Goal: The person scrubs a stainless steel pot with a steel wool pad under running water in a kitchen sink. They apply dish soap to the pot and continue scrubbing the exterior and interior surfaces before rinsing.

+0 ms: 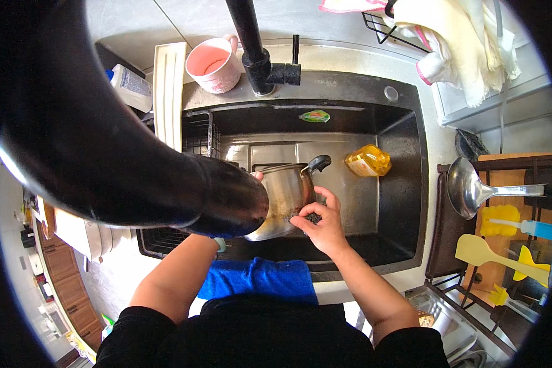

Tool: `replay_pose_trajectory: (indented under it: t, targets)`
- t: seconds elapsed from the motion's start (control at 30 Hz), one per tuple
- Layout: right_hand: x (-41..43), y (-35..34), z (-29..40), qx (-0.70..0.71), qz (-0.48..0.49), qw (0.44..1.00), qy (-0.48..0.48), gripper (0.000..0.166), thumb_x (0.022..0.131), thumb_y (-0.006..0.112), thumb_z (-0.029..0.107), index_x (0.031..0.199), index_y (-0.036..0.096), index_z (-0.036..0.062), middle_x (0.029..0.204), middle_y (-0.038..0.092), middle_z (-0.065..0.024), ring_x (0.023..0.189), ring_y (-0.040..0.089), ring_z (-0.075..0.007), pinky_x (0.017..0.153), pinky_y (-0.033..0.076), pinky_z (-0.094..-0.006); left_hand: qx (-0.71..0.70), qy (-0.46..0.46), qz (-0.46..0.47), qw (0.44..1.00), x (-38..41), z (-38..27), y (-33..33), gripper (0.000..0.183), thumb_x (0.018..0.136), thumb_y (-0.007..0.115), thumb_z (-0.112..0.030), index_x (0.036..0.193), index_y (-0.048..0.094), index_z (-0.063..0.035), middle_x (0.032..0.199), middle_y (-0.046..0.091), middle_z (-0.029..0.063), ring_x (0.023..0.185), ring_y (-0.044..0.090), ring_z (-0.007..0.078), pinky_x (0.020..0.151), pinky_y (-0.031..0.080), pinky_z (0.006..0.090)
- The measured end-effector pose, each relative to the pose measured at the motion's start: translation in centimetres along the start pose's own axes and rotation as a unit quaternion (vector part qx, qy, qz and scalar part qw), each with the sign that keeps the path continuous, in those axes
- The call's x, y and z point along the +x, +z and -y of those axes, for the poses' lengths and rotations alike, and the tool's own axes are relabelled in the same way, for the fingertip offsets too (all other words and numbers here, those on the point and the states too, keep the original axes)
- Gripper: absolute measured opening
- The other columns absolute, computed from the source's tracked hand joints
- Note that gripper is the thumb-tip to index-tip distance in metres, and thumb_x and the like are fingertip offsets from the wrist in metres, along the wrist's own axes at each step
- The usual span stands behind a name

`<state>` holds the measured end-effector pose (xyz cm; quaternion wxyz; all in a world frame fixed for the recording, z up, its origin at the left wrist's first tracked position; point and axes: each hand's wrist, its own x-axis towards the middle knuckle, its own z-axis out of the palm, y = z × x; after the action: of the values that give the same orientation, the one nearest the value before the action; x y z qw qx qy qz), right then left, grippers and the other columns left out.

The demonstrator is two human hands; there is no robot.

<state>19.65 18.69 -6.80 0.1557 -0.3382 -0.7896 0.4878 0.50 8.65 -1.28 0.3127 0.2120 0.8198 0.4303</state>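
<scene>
A stainless-steel pot (283,195) with a black side handle (319,163) is tilted on its side in the black sink (398,138). Brownish stains mark its outer wall. My right hand (324,223) pinches a dark scouring pad (313,217), apparently steel wool, against the lower side of the pot. Most of my left hand (258,175) is hidden behind the black faucet spout (225,198); its fingertips show at the pot's rim, gripping it. The far end of the pot is also covered by the spout.
An orange dish-soap bottle (369,161) lies in the sink's right part. A wire rack (202,133) stands at its left. Behind are a pink mug (214,66) and the faucet base (257,73). A blue cloth (260,278) drapes the front edge. A ladle (464,188) hangs at right.
</scene>
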Motion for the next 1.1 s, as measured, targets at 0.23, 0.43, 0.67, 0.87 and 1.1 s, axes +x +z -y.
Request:
replay_pose_trajectory:
  t: [0.23,0.43,0.67,0.87,1.1]
  targets:
    - [-0.7,0.8,1.2,-0.034,-0.057,0.997,-0.044,0.012,0.069,0.079,0.024,0.077,0.072,0.0184,0.098,0.054,-0.001,0.103,0.047,-0.0247,0.092,0.035,-0.0399,0.045,-0.039,-0.05,0.997,1.3,3.2,0.5,0.053,0.077,0.07,-0.051,0.084,0.069,0.0014,0.07,0.068,0.0146,0.062,0.065,0.0206,0.06,0.049,0.0316]
    - [1.1,0.7,-1.8,0.157,-0.097,0.973,0.138,0.007,0.073,0.075,0.018,0.074,0.071,0.0122,0.082,0.06,-0.0054,0.087,0.056,-0.0249,0.085,0.042,-0.0374,0.05,-0.013,-0.001,0.999,0.6,0.9,-0.3,0.054,0.076,0.071,-0.051,0.079,0.069,0.0025,0.067,0.067,0.0138,0.059,0.063,0.0187,0.059,0.049,0.0318]
    - [-0.6,2.4,0.4,0.066,-0.123,0.988,0.071,0.011,0.07,0.079,0.014,0.077,0.071,0.0119,0.088,0.055,-0.0045,0.091,0.051,-0.0221,0.084,0.041,-0.0335,0.085,0.0,-0.075,0.994,2.6,6.7,1.0,0.047,0.077,0.074,-0.042,0.082,0.069,0.0045,0.07,0.068,0.0126,0.061,0.062,0.0139,0.06,0.049,0.0296]
    - [-0.9,3.0,2.2,0.012,-0.154,0.988,0.024,0.009,0.074,0.076,0.009,0.074,0.068,0.0069,0.089,0.057,-0.0049,0.089,0.055,-0.0196,0.08,0.043,-0.0303,0.167,0.122,-0.137,0.969,3.1,10.2,1.4,0.047,0.079,0.072,-0.041,0.085,0.069,0.0056,0.075,0.069,0.0111,0.066,0.062,0.0131,0.064,0.049,0.0286]
    - [0.8,2.2,0.0,0.041,-0.133,0.989,0.056,0.012,0.071,0.078,0.016,0.074,0.069,0.0088,0.094,0.055,-0.0095,0.094,0.053,-0.0255,0.085,0.042,-0.0376,0.139,-0.015,-0.073,0.988,2.8,6.6,1.1,0.048,0.079,0.072,-0.042,0.086,0.069,0.0052,0.075,0.069,0.0114,0.067,0.062,0.0142,0.067,0.049,0.0288]
